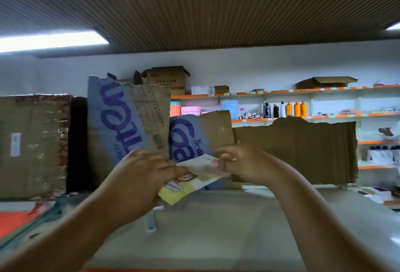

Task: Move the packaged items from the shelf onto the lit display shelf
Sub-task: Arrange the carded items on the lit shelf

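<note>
Yellow-and-white packet [192, 181] pinched between left hand [142, 176] and right hand [242, 164]; thin film could slip from those fingertip grips.

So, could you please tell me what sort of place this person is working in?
Probably a small shop or its stockroom: white wall shelves with orange price strips, a row of orange plastic bottles on them, torn brown cardboard cartons, and the left hand and right hand gripping a yellow-and-white packet.
</note>
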Motion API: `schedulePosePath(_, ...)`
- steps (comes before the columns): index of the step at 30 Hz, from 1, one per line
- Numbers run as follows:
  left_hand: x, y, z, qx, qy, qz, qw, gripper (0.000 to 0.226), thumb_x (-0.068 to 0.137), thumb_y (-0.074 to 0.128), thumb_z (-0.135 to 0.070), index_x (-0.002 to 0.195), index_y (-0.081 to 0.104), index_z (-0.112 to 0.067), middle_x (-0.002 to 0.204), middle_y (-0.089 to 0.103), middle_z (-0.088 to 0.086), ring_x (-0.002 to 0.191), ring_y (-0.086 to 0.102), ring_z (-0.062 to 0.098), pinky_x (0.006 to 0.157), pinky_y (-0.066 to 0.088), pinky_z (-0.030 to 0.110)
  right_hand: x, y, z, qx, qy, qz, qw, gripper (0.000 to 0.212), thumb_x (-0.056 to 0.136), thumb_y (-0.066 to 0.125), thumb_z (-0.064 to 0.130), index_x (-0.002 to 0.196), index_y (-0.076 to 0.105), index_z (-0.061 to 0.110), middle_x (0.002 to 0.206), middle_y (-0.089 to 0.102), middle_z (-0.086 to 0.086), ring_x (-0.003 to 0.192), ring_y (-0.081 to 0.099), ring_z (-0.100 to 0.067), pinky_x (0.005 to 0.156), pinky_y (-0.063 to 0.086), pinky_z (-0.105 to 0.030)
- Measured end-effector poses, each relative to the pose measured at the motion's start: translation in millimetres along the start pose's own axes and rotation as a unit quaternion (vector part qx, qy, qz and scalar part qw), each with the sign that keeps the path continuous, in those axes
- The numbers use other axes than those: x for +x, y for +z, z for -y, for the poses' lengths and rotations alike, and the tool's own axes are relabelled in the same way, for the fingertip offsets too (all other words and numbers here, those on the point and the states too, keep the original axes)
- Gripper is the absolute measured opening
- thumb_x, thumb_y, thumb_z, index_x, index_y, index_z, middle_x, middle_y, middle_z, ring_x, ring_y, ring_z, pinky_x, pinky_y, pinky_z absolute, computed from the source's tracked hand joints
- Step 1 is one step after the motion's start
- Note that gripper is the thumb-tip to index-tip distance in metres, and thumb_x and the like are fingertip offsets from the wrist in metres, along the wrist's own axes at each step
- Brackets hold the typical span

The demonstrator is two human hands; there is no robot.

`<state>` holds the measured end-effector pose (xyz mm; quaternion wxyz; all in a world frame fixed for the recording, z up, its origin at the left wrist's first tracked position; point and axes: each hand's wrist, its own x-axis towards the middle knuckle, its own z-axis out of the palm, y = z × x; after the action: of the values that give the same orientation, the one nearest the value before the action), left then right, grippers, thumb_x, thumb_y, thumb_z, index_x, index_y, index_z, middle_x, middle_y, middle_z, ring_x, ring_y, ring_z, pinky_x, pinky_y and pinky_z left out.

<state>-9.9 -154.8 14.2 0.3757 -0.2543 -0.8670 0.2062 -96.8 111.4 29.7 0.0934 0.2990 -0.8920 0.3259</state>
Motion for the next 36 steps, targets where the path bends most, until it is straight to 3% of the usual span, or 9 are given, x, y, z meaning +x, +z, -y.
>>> schedulePosePath(3, -14.3, -18.4, 7.6, -0.001, -0.012, -0.037, 0.999, 0.048, 0.070, 0.070, -0.051, 0.115, 0.073, -0.037, 0.105, 0.075, -0.016, 0.090, 0.072, 0.008, 0.076, 0.054, 0.033, -5.8, 13.0, 32.2, -0.083, -0.007, 0.076, 0.994, 0.085, 0.069, 0.073, 0.073, 0.144, 0.046, 0.044, 0.139, 0.049, 0.020, 0.126, 0.050, -0.010, 0.102, 0.044, -0.035)
schedulePosePath(6, -34.4, -39.8, 12.2, -0.020, -0.011, -0.055, 0.998, 0.051, 0.078, 0.045, -0.054, 0.116, 0.074, -0.036, 0.106, 0.075, -0.015, 0.090, 0.072, 0.010, 0.075, 0.058, 0.036, -6.0, 31.2, 56.5, -0.145, -0.040, 0.026, 0.988, 0.068, 0.081, 0.074, 0.049, 0.143, 0.047, 0.044, 0.131, 0.061, 0.013, 0.112, 0.060, -0.011, 0.095, 0.050, -0.032)
schedulePosePath(9, -60.5, -54.9, 24.8, -0.011, -0.031, -0.056, 0.998, 0.050, 0.071, 0.061, -0.044, 0.118, 0.074, -0.035, 0.106, 0.075, -0.016, 0.091, 0.072, 0.011, 0.077, 0.059, 0.038, 3.2, 51.6, 85.1, -0.219, -0.055, 0.018, 0.974, 0.055, 0.097, 0.058, 0.023, 0.146, 0.043, 0.042, 0.130, 0.061, 0.004, 0.097, 0.057, -0.009, 0.087, 0.046, -0.025)
schedulePosePath(13, -111.7, -75.0, 48.5, -0.021, -0.083, -0.044, 0.995, 0.062, 0.067, 0.065, -0.034, 0.129, 0.067, -0.036, 0.112, 0.073, -0.017, 0.100, 0.069, 0.009, 0.085, 0.055, 0.034, -1.1, 83.3, 131.4, -0.249, -0.092, -0.050, 0.963, 0.055, 0.100, 0.055, 0.026, 0.148, 0.039, 0.047, 0.126, 0.059, 0.012, 0.080, 0.043, 0.000, 0.065, 0.032, -0.013)
schedulePosePath(17, -165.4, -104.1, 70.4, -0.042, -0.101, -0.064, 0.992, 0.053, 0.080, 0.049, -0.032, 0.129, 0.067, -0.035, 0.118, 0.072, -0.014, 0.102, 0.068, 0.012, 0.086, 0.056, 0.035, 0.9, 124.5, 169.7, -0.228, -0.157, -0.120, 0.954, 0.056, 0.096, 0.058, 0.030, 0.145, 0.037, 0.049, 0.133, 0.061, 0.016, 0.109, 0.059, -0.009, 0.090, 0.052, -0.023)
schedulePosePath(20, -215.1, -126.0, 93.2, -0.032, -0.136, -0.044, 0.989, 0.056, 0.076, 0.050, -0.033, 0.129, 0.066, -0.039, 0.121, 0.071, -0.015, 0.104, 0.068, 0.013, 0.087, 0.056, 0.035, 7.7, 158.3, 223.3, -0.233, -0.213, -0.130, 0.940, 0.051, 0.095, 0.060, 0.028, 0.143, 0.049, 0.040, 0.135, 0.061, 0.014, 0.120, 0.059, -0.013, 0.101, 0.048, -0.031)
schedulePosePath(25, -302.2, -162.6, 134.6, -0.006, -0.186, -0.007, 0.982, 0.060, 0.074, 0.058, -0.023, 0.132, 0.064, -0.040, 0.126, 0.070, -0.015, 0.105, 0.068, 0.014, 0.091, 0.056, 0.036, 10.0, 220.9, 318.5, -0.206, -0.280, -0.125, 0.929, 0.053, 0.087, 0.069, 0.036, 0.138, 0.056, 0.037, 0.135, 0.062, 0.015, 0.124, 0.059, -0.010, 0.103, 0.047, -0.042)
schedulePosePath(29, -367.0, -194.7, 162.4, 0.049, -0.213, 0.003, 0.976, 0.057, 0.076, 0.077, -0.014, 0.127, 0.069, -0.039, 0.117, 0.074, -0.015, 0.097, 0.073, 0.012, 0.083, 0.061, 0.033, 17.7, 268.5, 378.1, -0.164, -0.315, -0.133, 0.925, 0.043, 0.092, 0.052, 0.036, 0.135, 0.059, 0.040, 0.126, 0.069, 0.010, 0.113, 0.065, -0.015, 0.095, 0.052, -0.035)
schedulePosePath(36, -478.1, -263.4, 192.3, 0.065, -0.270, 0.003, 0.961, 0.047, 0.087, 0.050, -0.027, 0.128, 0.069, -0.034, 0.120, 0.073, -0.010, 0.105, 0.072, 0.011, 0.088, 0.060, 0.032, 21.3, 350.1, 484.4, -0.074, -0.407, -0.125, 0.902, 0.038, 0.093, 0.063, 0.031, 0.130, 0.062, 0.041, 0.128, 0.067, 0.017, 0.116, 0.064, -0.013, 0.093, 0.053, -0.041)
